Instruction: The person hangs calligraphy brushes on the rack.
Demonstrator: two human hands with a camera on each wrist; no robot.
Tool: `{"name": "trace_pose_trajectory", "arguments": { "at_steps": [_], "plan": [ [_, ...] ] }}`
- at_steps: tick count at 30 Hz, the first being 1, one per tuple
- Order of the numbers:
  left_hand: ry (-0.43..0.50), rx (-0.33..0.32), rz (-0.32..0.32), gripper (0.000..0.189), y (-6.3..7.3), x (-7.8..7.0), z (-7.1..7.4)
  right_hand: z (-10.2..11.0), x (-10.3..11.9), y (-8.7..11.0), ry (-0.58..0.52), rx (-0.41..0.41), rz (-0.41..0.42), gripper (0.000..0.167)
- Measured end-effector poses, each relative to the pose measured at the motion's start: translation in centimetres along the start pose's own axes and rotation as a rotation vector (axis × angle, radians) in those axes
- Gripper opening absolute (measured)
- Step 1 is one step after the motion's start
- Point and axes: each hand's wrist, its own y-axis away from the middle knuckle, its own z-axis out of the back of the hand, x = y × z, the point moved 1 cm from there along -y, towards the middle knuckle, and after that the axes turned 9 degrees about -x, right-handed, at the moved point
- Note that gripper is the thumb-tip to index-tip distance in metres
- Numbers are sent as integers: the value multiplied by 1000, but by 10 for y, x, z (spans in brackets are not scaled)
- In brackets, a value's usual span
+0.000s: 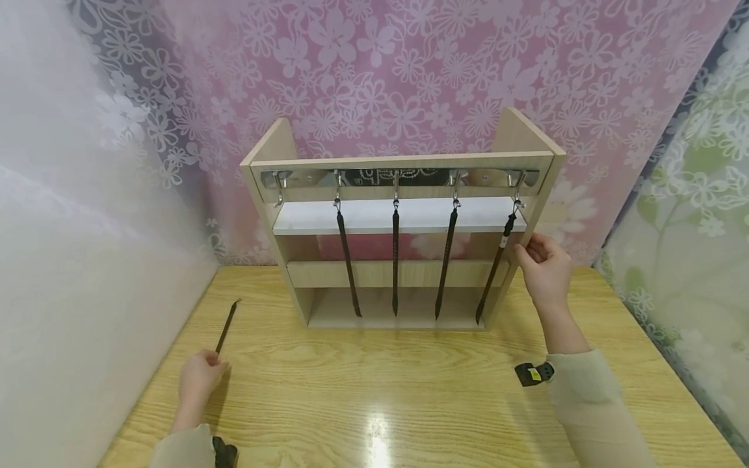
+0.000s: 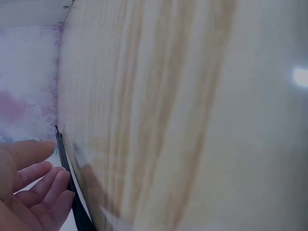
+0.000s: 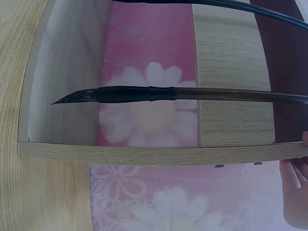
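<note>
A dark writing brush (image 1: 227,328) lies on the table at the left. My left hand (image 1: 200,377) is at its near end; in the left wrist view the fingertips (image 2: 61,179) lie against the brush (image 2: 72,183), with a gap between thumb and fingers. A pale wooden rack (image 1: 404,158) stands at the back, with several dark brushes (image 1: 395,260) hanging from its metal hooks by loops. My right hand (image 1: 547,270) grips the rack's right side panel, thumb in front and fingers behind. The right wrist view shows the rightmost brush (image 3: 163,94), its pointed tip to the left.
A metal hook strip (image 1: 318,177) runs across the rack's top, its leftmost hook (image 1: 279,192) bare. A white shelf (image 1: 374,214) sits behind the hanging brushes. The wood-grain table (image 1: 328,383) meets a white wall (image 1: 88,260) at left and a floral curtain (image 1: 380,71) behind.
</note>
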Motion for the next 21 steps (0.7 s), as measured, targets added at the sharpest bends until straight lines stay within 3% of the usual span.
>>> {"name": "trace_pose_trajectory", "arguments": {
  "at_steps": [10, 21],
  "plan": [
    [28, -19, 36, 37, -3, 8, -3, 0, -1, 0, -10, -4, -3, 31],
    [15, -87, 57, 37, 1, 12, 1, 0, -1, 0, -6, -1, -9, 32]
  ]
}}
